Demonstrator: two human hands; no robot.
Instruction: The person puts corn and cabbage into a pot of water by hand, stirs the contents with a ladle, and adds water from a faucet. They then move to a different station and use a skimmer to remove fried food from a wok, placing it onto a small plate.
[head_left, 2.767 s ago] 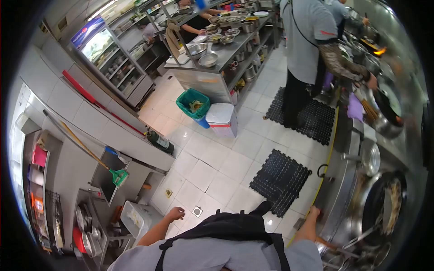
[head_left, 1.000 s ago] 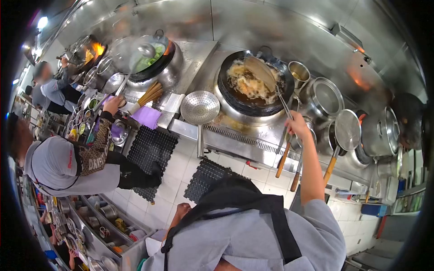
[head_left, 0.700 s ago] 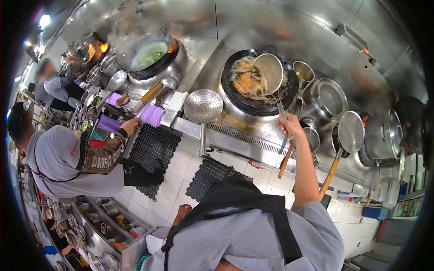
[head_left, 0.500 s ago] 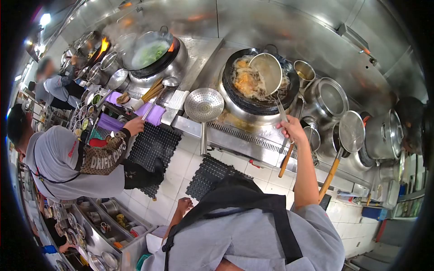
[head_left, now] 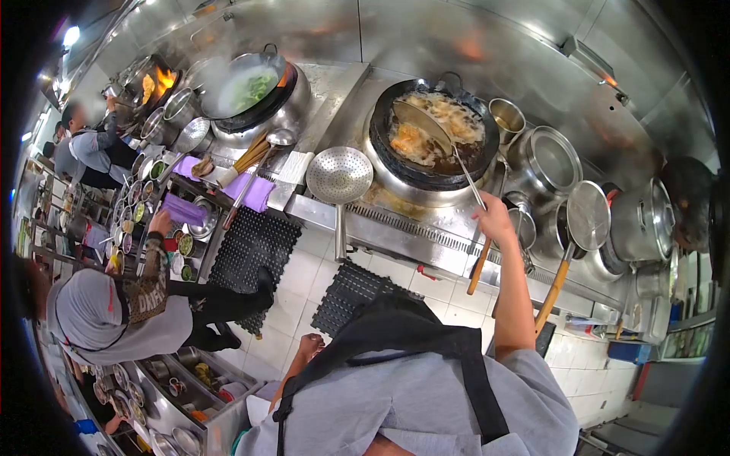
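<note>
My right hand (head_left: 496, 219) is closed around the long metal handle of a round skimmer (head_left: 422, 128). The skimmer's head stands tilted in a black wok (head_left: 385, 154), partly in bubbling oil. Golden-orange pieces of food (head_left: 411, 142) fry beside it, and paler foam covers the far side of the oil. My left hand (head_left: 309, 346) hangs low at my side with its fingers curled, and nothing shows in it. A perforated ladle (head_left: 340, 175) rests on the stove edge left of the wok.
A second wok (head_left: 243, 87) steams with green vegetables at left. Pots (head_left: 549, 159) and a wood-handled strainer (head_left: 589, 216) stand at right. A co-worker (head_left: 122, 311) reaches toward several small bowls. Farther off, another person works by flames. Black mats (head_left: 353, 292) lie on the tiled floor.
The skimmer's head has swung left and turned from nearly face-on to steeply tilted. The co-worker has let go of a ladle and moved the hand left toward the bowls.
</note>
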